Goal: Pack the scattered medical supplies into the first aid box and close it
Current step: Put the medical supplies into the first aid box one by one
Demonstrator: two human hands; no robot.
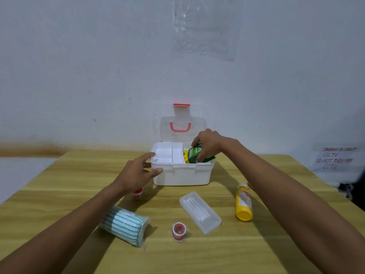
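Observation:
The white first aid box (181, 176) stands open at the table's far middle, its clear lid (182, 127) with a red handle upright behind. My right hand (209, 144) grips a green carton (194, 155) tilted in the box's right compartment. My left hand (138, 172) rests with fingers apart against the box's left wall. On the table lie a green-striped bandage roll (124, 224), a red tape roll (178, 231), a clear case of cotton swabs (200, 211), a yellow bottle (244, 203) and a small red-capped item (137, 192) partly hidden under my left wrist.
A white inner tray (166, 155) fills the box's left side. The wooden table (197, 254) ends close to the wall behind the box. A paper sign (335, 158) hangs at the right, with dark objects (347, 191) beyond the table's right edge.

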